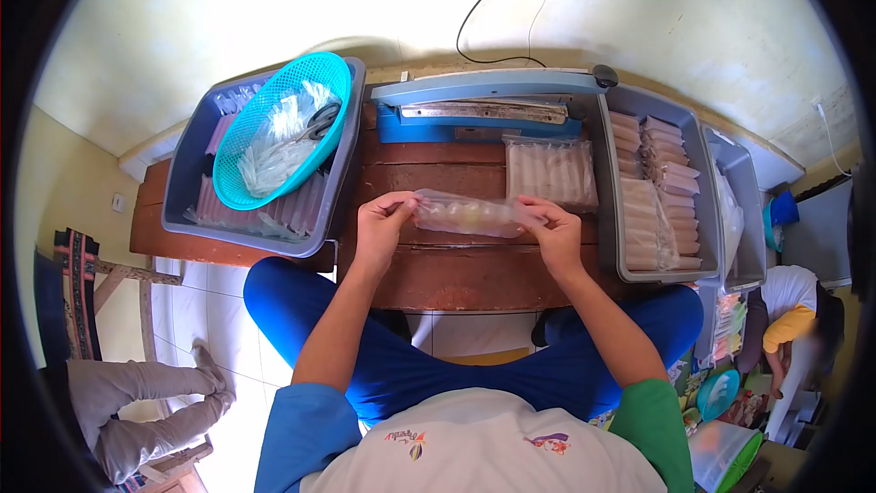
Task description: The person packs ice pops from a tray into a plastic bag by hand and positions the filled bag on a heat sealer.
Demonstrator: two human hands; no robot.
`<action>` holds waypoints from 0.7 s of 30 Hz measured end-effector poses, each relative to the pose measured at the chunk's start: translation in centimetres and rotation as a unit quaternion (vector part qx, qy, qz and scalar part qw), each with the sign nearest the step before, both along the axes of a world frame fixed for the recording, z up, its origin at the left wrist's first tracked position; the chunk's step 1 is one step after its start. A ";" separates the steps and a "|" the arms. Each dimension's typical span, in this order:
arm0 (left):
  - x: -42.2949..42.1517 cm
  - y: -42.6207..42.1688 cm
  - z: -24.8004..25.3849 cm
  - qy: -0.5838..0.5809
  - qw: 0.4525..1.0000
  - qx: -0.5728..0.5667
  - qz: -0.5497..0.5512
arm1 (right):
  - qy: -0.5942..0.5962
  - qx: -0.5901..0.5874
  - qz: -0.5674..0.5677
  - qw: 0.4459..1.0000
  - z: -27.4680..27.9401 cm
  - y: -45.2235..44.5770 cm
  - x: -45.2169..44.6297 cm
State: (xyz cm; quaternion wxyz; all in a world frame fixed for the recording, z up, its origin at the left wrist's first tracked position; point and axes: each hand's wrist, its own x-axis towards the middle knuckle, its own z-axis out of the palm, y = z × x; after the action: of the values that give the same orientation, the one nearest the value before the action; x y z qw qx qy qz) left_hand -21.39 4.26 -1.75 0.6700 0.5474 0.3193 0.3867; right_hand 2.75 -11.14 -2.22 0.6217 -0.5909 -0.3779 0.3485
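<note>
Between my two hands a clear plastic bag [470,215] is stretched sideways above the wooden table; pale, rounded shapes show faintly in it, too blurred to name. My left hand [388,219] pinches its left end between thumb and fingers. At the right end, my right hand [555,224] grips it the same way. Just behind my right hand lies a clear pack of pale tube-shaped pieces [550,172]. A blue heat sealer [474,128] with a long lever arm stands at the table's back edge.
Left, a grey bin [321,236] of filled packs carries a tilted teal basket [339,141] with plastic bags and black-handled scissors [321,120]. Right, another grey bin [618,256] holds tube packs [671,183]. One person sits at left [151,393]; another bends at far right [787,310].
</note>
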 end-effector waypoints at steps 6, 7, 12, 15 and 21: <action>-0.2 0.4 -0.3 0.021 1.000 -0.003 0.003 | 0.065 0.011 -0.020 0.998 -0.2 0.1 0.0; -0.2 0.4 -0.1 0.020 1.000 -0.001 -0.005 | 0.054 0.007 -0.019 0.998 -0.3 0.0 0.0; -0.2 0.3 0.3 0.027 0.999 -0.009 -0.016 | 0.052 0.024 -0.014 0.998 -0.6 0.0 -0.1; -0.4 0.6 -0.2 0.021 0.999 -0.004 -0.034 | 0.028 0.024 -0.015 0.999 -0.8 0.0 0.0; -0.8 0.4 0.6 0.008 0.997 -0.020 -0.070 | 0.037 0.034 -0.014 0.999 -0.2 -0.1 -0.4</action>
State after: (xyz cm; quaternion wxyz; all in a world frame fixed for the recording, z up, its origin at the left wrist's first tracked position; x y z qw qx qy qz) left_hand -22.18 4.63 -1.14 0.7037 0.5576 0.2931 0.3284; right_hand 2.31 -11.28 -2.45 0.6599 -0.5613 -0.3581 0.3481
